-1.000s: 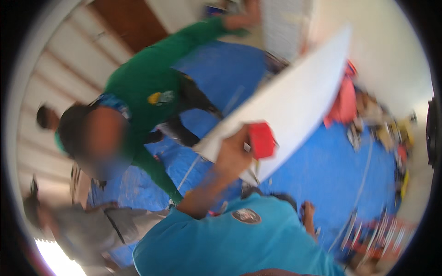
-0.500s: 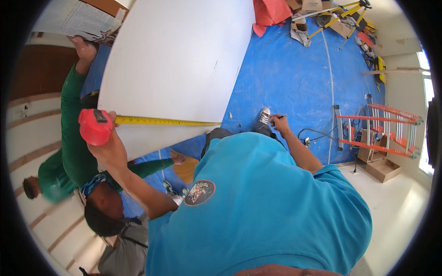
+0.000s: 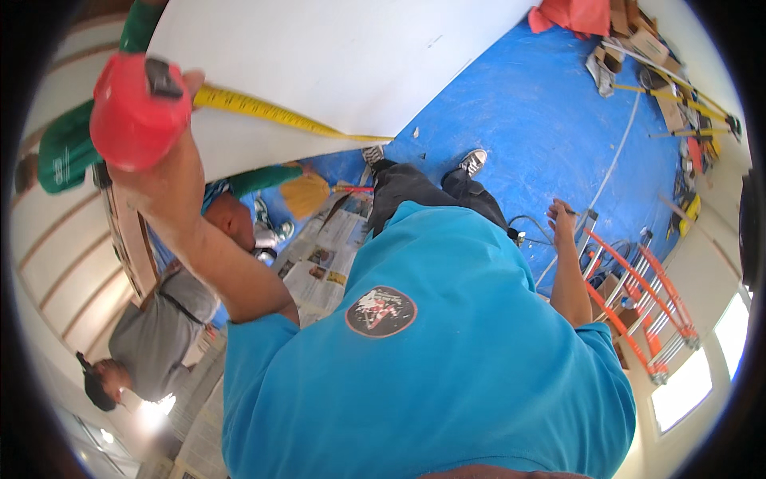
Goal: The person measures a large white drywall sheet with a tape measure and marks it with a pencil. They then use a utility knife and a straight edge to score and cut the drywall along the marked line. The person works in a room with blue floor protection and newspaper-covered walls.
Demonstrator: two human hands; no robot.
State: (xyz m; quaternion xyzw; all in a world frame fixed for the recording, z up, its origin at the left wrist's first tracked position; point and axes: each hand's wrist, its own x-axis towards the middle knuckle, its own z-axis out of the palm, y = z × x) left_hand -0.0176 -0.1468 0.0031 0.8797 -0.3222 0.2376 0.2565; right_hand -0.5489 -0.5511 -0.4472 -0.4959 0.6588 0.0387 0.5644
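At the upper left, my left hand (image 3: pixel 152 164) is wrapped round a red tape measure (image 3: pixel 136 116), raised close to the camera. Its yellow blade (image 3: pixel 263 110) runs out over a large white panel (image 3: pixel 319 56) to the panel's near corner. What holds the blade's far end there does not show clearly. Out to the right, over the blue floor covering, my right hand (image 3: pixel 560 219) holds a thin dark pen-like marker (image 3: pixel 570 212) between its fingers. It touches neither the panel nor the tape.
Co-workers in green (image 3: pixel 65 148) and grey (image 3: pixel 155 331) are on the left. Newspaper sheets (image 3: pixel 315 267) lie beside me. An orange ladder (image 3: pixel 670 291) stands at the right. A yellow tripod (image 3: pixel 694 100) and cardboard boxes (image 3: pixel 648 48) are at the far right, on the blue covering (image 3: pixel 535 104).
The view has turned, and I stand more upright. My left hand with the tape measure has come up nearer the camera. My right hand has moved out to the right, away from my leg.
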